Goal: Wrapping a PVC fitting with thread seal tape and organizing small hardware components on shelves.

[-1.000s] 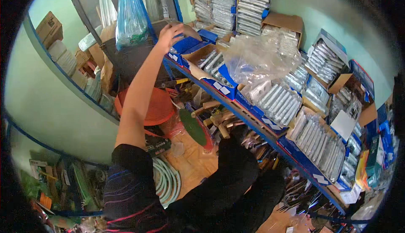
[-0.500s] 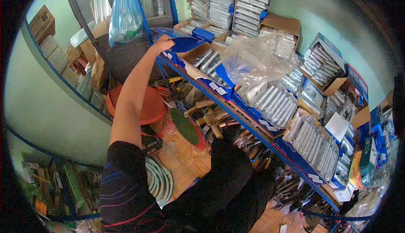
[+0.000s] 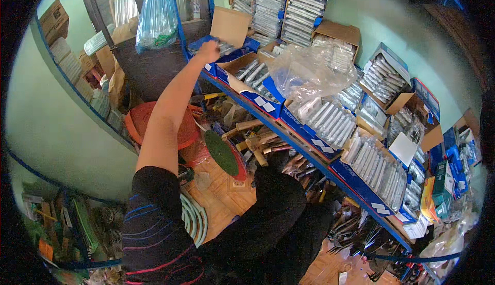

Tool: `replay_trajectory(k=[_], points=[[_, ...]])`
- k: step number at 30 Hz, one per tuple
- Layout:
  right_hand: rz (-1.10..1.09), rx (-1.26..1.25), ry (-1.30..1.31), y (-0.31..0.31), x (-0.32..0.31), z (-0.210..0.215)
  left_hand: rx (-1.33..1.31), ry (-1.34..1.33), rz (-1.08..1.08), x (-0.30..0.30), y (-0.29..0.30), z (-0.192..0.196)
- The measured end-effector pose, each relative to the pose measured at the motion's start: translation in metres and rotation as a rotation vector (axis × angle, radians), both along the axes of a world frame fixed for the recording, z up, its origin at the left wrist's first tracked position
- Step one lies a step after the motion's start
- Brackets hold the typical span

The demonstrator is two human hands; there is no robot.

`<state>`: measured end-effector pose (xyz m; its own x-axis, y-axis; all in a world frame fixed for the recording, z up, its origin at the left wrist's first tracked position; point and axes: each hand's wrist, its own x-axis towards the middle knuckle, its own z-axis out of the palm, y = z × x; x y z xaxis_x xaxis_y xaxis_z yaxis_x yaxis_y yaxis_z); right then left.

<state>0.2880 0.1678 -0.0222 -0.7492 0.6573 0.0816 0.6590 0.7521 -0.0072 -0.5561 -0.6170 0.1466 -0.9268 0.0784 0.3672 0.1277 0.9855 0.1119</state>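
Observation:
My left arm reaches up from the lower left, out of a dark sleeve with coloured stripes. My left hand (image 3: 208,52) is over a blue cardboard box (image 3: 195,44) at the far left end of the shelf. Its fingers are curled; whatever they hold, if anything, is hidden and slightly blurred. The box's flap (image 3: 230,26) stands raised behind the hand, brown inner side showing. Silvery packets (image 3: 225,48) lie in the box beside my fingers. My right hand is out of the picture.
Open blue boxes (image 3: 309,138) of plastic-wrapped packets line the blue-edged shelf. Clear plastic sheeting (image 3: 309,71) covers some. Below are a red round tub (image 3: 149,125), a green oval piece (image 3: 223,153), a coiled pale hose (image 3: 192,218) and several wooden-handled tools (image 3: 258,145). A blue bag (image 3: 155,22) hangs above.
The flap of the far-left box has swung up, exposing packets inside. My left hand has moved from the lid's edge slightly right, over the opening. The whole view has shifted a little.

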Motion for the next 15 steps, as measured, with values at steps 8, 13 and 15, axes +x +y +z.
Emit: replay_trajectory(k=[8, 13, 15], points=[[0.015, -0.182, 0.167, -0.026, 0.027, -0.001, -0.098, -0.109, 0.329, 0.004, 0.087, 0.038], [0.021, -0.157, -0.081, 0.012, -0.019, 0.007, -0.132, -0.150, 0.485, 0.033, -0.029, -0.030], [-0.121, -0.193, -0.082, -0.003, 0.028, -0.021, -0.131, -0.120, 0.431, 0.020, 0.046, 0.027]])
